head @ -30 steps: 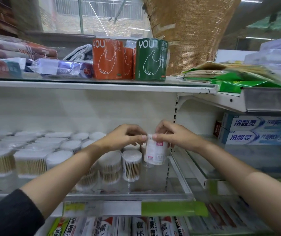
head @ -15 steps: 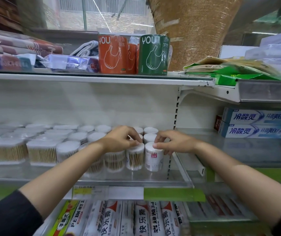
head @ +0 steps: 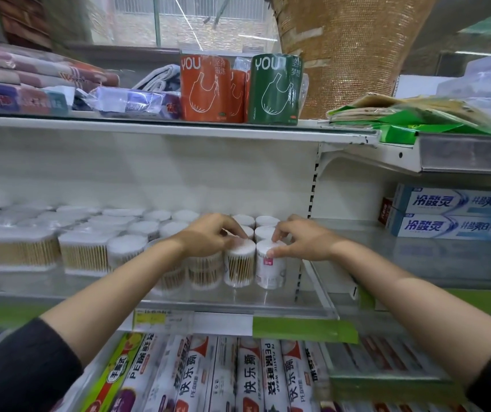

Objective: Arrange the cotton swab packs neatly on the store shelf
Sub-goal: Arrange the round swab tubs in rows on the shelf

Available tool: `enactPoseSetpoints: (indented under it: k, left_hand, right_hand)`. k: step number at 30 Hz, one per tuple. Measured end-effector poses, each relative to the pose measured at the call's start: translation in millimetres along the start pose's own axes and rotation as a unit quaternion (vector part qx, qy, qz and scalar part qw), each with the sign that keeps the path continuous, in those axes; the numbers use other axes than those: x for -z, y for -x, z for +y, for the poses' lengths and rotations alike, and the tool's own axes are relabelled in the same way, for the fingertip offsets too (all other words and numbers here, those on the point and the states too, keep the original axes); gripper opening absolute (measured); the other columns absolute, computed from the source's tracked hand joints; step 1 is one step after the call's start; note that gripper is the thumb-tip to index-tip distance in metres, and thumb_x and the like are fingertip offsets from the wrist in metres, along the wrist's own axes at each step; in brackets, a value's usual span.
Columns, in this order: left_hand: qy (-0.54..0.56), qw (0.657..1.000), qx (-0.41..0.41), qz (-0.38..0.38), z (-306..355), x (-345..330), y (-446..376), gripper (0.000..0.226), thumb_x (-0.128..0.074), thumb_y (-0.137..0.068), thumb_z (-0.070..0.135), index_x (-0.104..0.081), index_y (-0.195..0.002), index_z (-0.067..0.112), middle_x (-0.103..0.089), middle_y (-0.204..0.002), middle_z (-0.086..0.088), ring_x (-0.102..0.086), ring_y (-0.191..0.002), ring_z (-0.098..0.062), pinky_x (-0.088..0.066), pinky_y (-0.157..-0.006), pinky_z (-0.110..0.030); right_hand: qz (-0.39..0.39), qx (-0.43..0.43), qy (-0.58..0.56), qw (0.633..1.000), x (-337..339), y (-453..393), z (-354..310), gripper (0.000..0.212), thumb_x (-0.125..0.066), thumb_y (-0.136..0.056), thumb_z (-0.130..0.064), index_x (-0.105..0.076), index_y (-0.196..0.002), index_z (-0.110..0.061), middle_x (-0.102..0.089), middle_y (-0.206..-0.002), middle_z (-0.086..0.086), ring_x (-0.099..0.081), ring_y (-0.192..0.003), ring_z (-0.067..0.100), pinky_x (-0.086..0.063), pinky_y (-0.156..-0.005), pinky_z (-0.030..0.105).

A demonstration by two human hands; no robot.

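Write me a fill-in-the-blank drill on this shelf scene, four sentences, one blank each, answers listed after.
1. The right hand touches the top of the labelled swab pack, which stands at the ____ end of the front row.
2. The left hand rests on the swab pack whose sticks show, just ____ of the labelled one.
3. On the shelf above, the green roll stands to the right of the ____ roll.
4. The boxes of toothpaste are stacked ____ high.

Answers: right; left; orange; two

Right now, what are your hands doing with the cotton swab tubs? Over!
Left hand on top of a clear swab tub. Right hand pinching the labelled tub, standing on the shelf. Nothing blocking.
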State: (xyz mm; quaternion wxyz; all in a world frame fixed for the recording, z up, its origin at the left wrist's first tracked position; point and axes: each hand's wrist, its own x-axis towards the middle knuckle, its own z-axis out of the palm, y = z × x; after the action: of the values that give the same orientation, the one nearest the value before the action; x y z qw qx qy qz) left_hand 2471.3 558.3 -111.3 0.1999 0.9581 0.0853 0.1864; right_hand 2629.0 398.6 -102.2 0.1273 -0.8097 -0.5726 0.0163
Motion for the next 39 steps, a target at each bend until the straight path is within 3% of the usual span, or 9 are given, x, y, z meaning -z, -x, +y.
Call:
enactPoseSetpoints:
  k: [3, 8, 13, 16, 21, 25, 30, 35, 39]
  left_hand:
    - [-0.024, 0.999, 0.013, 0.029, -4, 9, 5, 0.021, -0.058, -0.088, 0.005, -0.072, -0.103, 0.01, -0.068, -0.112, -0.002, -0.06, -0.105, -0.014, -0.044, -0.093, -0.021]
    - [-0.063, 0.996, 0.047, 0.044, -11, 19, 18, 0.012, -0.065, -0.087, 0.022, -0.074, -0.095, 0.021, -0.067, -0.106, 0.005, -0.06, -0.098, -0.01, -0.045, -0.086, -0.024]
    - [-0.114, 0.991, 0.067, 0.006, -15, 24, 30, 0.023, -0.069, -0.082, 0.039, -0.072, -0.097, 0.022, -0.065, -0.108, 0.006, -0.058, -0.093, -0.01, -0.045, -0.082, -0.024]
    - [-0.136, 0.989, 0.059, -0.02, -15, 28, 29, 0.029, -0.07, -0.081, 0.042, -0.072, -0.101, 0.022, -0.065, -0.11, 0.006, -0.058, -0.096, -0.011, -0.047, -0.088, -0.029]
    - [-0.147, 0.987, 0.042, -0.04, -19, 34, 26, 0.031, -0.072, -0.078, 0.042, -0.073, -0.101, 0.022, -0.066, -0.111, 0.005, -0.059, -0.096, -0.012, -0.048, -0.089, -0.033]
    - [-0.132, 0.989, 0.042, -0.051, -20, 35, 24, 0.03, -0.072, -0.077, 0.043, -0.073, -0.099, 0.022, -0.065, -0.108, 0.004, -0.058, -0.098, -0.013, -0.047, -0.09, -0.033]
    - [-0.122, 0.991, 0.029, -0.055, -19, 35, 26, 0.029, -0.071, -0.08, 0.041, -0.073, -0.1, 0.02, -0.063, -0.103, 0.004, -0.057, -0.098, -0.014, -0.046, -0.086, -0.028]
    - [-0.114, 0.992, 0.015, -0.059, -17, 37, 26, 0.026, -0.071, -0.081, 0.038, -0.074, -0.098, 0.02, -0.057, -0.093, 0.008, -0.056, -0.094, -0.012, -0.041, -0.08, -0.022]
    - [-0.11, 0.992, 0.017, -0.054, -21, 36, 25, 0.028, -0.071, -0.08, 0.042, -0.074, -0.098, 0.021, -0.059, -0.096, 0.007, -0.056, -0.095, -0.013, -0.042, -0.081, -0.023]
  right_hand:
    - [0.042, 0.036, -0.033, 0.998, 0, -3, -9, 0.038, -0.066, -0.083, -0.046, -0.064, -0.111, -0.021, -0.049, -0.107, -0.004, -0.05, -0.096, 0.011, -0.041, -0.084, 0.028]
    - [0.072, 0.107, -0.039, 0.991, -7, -9, -34, 0.026, -0.069, -0.083, -0.034, -0.07, -0.104, -0.018, -0.058, -0.1, -0.003, -0.052, -0.094, 0.011, -0.033, -0.075, 0.02]
    - [0.07, 0.088, 0.065, 0.991, -17, -17, -63, 0.045, -0.064, -0.078, -0.057, -0.069, -0.094, -0.015, -0.051, -0.09, -0.004, -0.05, -0.091, 0.017, -0.045, -0.081, 0.036]
    - [0.066, 0.084, 0.113, 0.988, -24, -19, -74, 0.035, -0.063, -0.083, -0.05, -0.056, -0.074, -0.016, -0.046, -0.083, -0.003, -0.052, -0.088, 0.022, -0.046, -0.079, 0.041]
    - [0.006, 0.055, 0.059, 0.997, -13, -23, -65, 0.014, -0.063, -0.085, -0.019, -0.068, -0.097, -0.015, -0.06, -0.106, 0.0, -0.054, -0.095, 0.014, -0.042, -0.078, 0.025]
    - [0.03, 0.029, 0.009, 0.999, -11, -22, -68, 0.028, -0.071, -0.08, -0.038, -0.068, -0.1, -0.017, -0.052, -0.098, -0.005, -0.051, -0.09, 0.012, -0.041, -0.075, 0.026]
    - [0.012, 0.02, 0.039, 0.999, -19, -20, -74, 0.013, -0.066, -0.085, -0.023, -0.062, -0.095, -0.015, -0.054, -0.108, 0.002, -0.052, -0.094, 0.017, -0.051, -0.079, 0.034]
    - [0.042, -0.011, 0.013, 0.999, -19, -20, -80, 0.032, -0.07, -0.079, -0.04, -0.061, -0.098, -0.017, -0.049, -0.099, -0.003, -0.049, -0.092, 0.016, -0.048, -0.08, 0.035]
    - [0.051, 0.005, 0.048, 0.998, -32, -24, -77, 0.026, -0.07, -0.081, -0.033, -0.063, -0.098, -0.013, -0.046, -0.096, -0.003, -0.049, -0.104, 0.019, -0.04, -0.091, 0.035]
